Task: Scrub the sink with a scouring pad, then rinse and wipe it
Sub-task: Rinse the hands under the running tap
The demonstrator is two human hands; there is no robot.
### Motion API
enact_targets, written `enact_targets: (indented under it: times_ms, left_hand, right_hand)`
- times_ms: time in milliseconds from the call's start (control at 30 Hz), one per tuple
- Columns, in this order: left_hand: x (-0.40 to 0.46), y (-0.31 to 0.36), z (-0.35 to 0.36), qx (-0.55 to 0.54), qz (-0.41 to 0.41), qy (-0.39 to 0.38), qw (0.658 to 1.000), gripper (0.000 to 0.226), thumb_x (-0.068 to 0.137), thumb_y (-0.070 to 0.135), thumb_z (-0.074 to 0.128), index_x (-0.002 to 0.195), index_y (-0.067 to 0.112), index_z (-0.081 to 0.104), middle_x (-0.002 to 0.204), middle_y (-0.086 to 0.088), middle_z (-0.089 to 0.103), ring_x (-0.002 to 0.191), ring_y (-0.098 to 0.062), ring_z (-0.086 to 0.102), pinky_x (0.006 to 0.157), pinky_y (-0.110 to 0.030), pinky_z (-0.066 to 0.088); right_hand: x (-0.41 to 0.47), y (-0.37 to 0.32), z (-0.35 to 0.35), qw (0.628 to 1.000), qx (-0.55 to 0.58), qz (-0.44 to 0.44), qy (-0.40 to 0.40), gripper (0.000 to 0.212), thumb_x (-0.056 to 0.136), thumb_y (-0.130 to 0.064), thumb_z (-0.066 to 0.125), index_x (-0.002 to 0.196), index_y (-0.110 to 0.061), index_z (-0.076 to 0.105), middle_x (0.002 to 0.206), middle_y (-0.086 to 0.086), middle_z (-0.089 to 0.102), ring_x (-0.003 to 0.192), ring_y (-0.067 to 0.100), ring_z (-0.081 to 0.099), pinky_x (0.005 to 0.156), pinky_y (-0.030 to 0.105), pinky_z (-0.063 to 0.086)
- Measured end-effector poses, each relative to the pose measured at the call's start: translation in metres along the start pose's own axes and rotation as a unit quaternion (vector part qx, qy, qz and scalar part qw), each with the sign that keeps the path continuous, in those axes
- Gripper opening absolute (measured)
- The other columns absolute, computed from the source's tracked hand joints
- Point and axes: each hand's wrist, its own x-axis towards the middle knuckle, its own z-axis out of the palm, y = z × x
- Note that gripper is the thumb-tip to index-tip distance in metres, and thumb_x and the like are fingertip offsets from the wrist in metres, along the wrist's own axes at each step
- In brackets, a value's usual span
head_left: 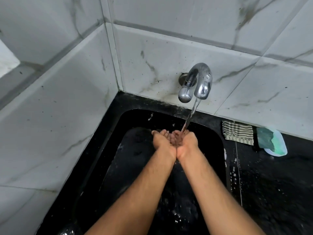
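Over the black sink (132, 116), left hand (163, 141) and right hand (187, 141) are cupped side by side, touching, palms up, fingers relaxed, gripping nothing. Water stream (190, 117) from the chrome tap (200, 82) falls into them. Green scouring pad (265, 138) lies on a pale dish (282, 150) on the counter, right of the sink, beside a striped cloth (238, 132).

Tap (196, 82) is mounted on the wall behind the sink (128, 119), both cupped hands, left hand (163, 141) and right hand (187, 143), lie over the sink below it, with cloth (238, 132) and tray (277, 150) on the counter right of the sink.
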Motion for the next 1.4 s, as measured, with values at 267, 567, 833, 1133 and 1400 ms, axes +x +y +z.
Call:
enact_targets:
  times_ms: [267,567,833,1133,1400]
  left_hand:
    - [-0.008,-0.021,-0.024,0.05,-0.012,-0.028,0.998,0.056,0.109,0.044,0.032,0.105,0.001,0.066,0.091,-0.016,0.069,0.078,-0.026,0.066,0.088,-0.04,0.055]
    - [-0.008,-0.025,-0.031,0.101,0.009,0.02,0.995,0.048,0.107,0.035,0.043,0.096,0.0,0.073,0.076,-0.012,0.073,0.076,-0.026,0.07,0.093,-0.043,0.058]
    - [-0.041,-0.023,0.068,0.133,0.049,-0.082,0.986,0.04,0.109,0.031,0.037,0.085,0.008,0.058,0.068,-0.004,0.064,0.051,-0.013,0.059,0.042,-0.019,0.05]
    - [-0.007,-0.033,0.015,0.072,-0.023,0.002,0.997,0.057,0.11,0.039,0.024,0.122,-0.003,0.061,0.123,-0.018,0.062,0.108,-0.031,0.063,0.094,-0.035,0.05]
    - [-0.009,-0.008,-0.015,0.049,0.001,-0.032,0.998,0.055,0.11,0.04,0.029,0.118,-0.001,0.064,0.107,-0.017,0.069,0.1,-0.031,0.068,0.094,-0.041,0.056]
  right_hand:
    - [-0.011,0.023,-0.027,0.996,0.09,-0.007,-0.018,0.042,0.106,-0.022,0.036,0.08,-0.002,0.063,0.055,0.008,0.068,0.045,0.015,0.066,0.044,0.023,0.055]
    - [-0.015,0.03,-0.032,0.996,0.086,0.003,-0.008,0.036,0.102,-0.011,0.041,0.075,-0.003,0.064,0.055,0.007,0.068,0.046,0.016,0.067,0.046,0.025,0.053]
    - [-0.008,-0.059,-0.015,0.985,0.151,-0.07,-0.055,0.041,0.105,-0.02,0.032,0.084,-0.003,0.062,0.068,0.013,0.067,0.052,0.024,0.068,0.045,0.028,0.056]
    - [0.015,-0.016,-0.035,0.998,0.053,-0.022,0.022,0.038,0.103,-0.022,0.04,0.074,-0.005,0.058,0.067,0.009,0.057,0.047,0.015,0.057,0.047,0.021,0.051]
    - [-0.005,0.02,-0.02,0.995,0.093,-0.004,-0.023,0.037,0.103,-0.019,0.039,0.081,-0.003,0.063,0.053,0.008,0.066,0.04,0.015,0.063,0.043,0.022,0.054]
